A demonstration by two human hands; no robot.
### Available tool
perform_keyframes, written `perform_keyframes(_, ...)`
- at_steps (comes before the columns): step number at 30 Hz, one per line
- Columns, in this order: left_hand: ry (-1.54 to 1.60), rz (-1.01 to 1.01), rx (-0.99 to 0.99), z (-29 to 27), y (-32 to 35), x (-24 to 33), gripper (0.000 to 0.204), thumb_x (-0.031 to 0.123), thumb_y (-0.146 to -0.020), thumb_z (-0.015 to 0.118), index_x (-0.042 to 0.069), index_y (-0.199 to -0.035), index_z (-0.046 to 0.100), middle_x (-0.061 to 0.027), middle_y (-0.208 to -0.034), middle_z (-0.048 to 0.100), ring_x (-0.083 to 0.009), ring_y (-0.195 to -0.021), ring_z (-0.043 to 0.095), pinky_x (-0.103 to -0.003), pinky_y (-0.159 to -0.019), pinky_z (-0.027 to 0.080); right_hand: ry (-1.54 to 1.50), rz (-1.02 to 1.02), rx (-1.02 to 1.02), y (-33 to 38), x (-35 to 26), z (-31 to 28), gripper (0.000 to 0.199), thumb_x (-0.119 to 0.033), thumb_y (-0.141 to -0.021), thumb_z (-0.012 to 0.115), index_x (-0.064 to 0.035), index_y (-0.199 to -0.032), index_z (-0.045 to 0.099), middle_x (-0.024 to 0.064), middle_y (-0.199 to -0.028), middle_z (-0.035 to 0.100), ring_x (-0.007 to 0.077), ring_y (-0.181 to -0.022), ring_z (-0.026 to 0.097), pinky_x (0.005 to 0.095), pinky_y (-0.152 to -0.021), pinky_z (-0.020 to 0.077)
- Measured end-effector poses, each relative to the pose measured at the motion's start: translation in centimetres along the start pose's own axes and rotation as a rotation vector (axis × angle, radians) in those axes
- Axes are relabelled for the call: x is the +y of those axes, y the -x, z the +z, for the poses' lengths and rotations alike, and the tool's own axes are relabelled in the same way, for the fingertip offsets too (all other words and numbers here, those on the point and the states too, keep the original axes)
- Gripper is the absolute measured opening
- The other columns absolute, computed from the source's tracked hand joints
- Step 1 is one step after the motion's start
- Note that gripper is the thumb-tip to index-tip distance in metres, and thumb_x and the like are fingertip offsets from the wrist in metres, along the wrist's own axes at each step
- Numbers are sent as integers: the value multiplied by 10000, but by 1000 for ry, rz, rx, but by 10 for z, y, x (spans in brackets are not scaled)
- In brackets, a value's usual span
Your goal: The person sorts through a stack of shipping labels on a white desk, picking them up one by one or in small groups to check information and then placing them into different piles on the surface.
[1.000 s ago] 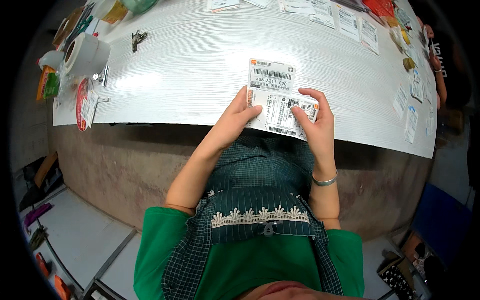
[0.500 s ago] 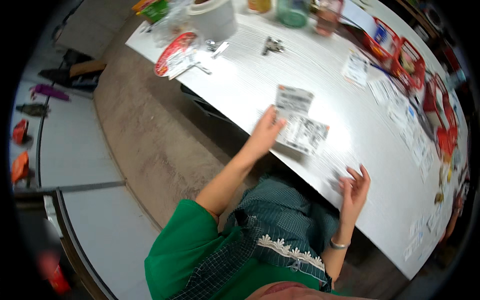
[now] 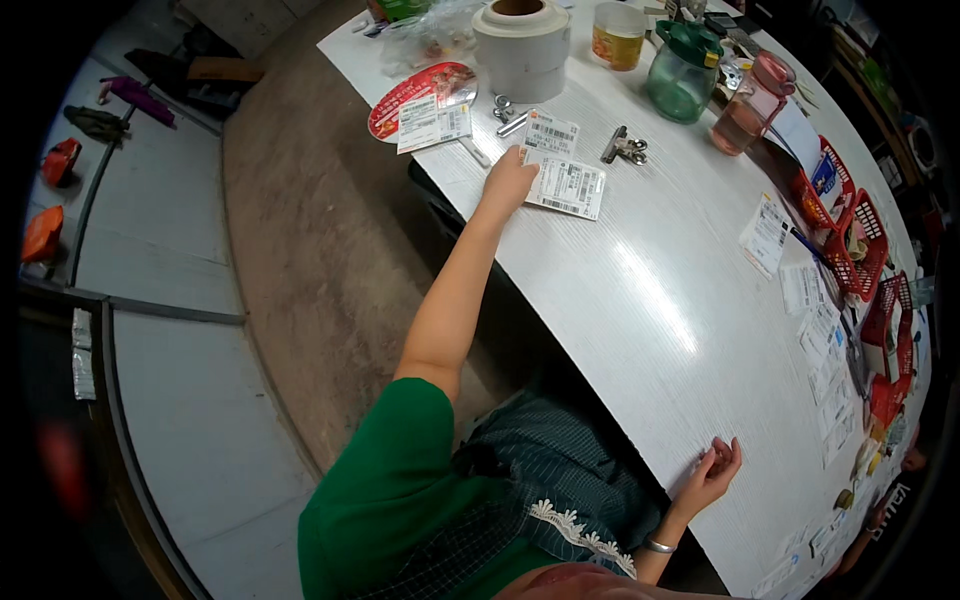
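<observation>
My left hand reaches out along the table's left edge, its fingers closed on the near-left side of two white shipping labels printed with barcodes. They overlap, one fanned out above the other. Just beyond them is a silver bulldog clip, and to their right lies another group of metal clips. My right hand rests at the table's front edge, holding nothing, with loosely curled fingers apart. A red oval card with a white label over it lies left of my left hand.
A large white roll stands at the back left beside a clear plastic bag. Farther right are a tub, a green jar and a pink bottle. Red baskets and several loose labels line the right side.
My left hand has moved forward and left with the labels, toward the clips and roll. My right hand has drawn back toward me along the table edge. The view has shifted.
</observation>
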State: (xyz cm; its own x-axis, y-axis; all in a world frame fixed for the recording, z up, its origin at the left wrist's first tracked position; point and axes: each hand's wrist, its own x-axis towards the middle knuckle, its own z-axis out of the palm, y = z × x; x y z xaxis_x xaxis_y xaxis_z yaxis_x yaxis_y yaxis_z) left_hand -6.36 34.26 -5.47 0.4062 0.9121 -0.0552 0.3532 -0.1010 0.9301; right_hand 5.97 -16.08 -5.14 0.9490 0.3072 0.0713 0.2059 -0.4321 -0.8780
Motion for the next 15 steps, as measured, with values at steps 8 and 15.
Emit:
perform_keyframes(8,-893,117,319,8,-1,-17,448,271,-761,607,79,-1160,546,-162,-1172,516,-339,-1101,481,-474,-908,400,49,-25,-23,-8,-5,0,389,-6,-848,536,-4,-1232,473,103,-1049,597,124,-788,556,263,-689,477)
perform_keyframes(15,-453,689,210,85,31,66,470,75,-749,647,29,-1190,494,-161,-1161,514,-319,-1092,471,-408,-968,335,95,-43,208,9,4,-44,308,27,-822,543,13,-1130,530,134,-1050,579,171,-788,566,274,-688,475)
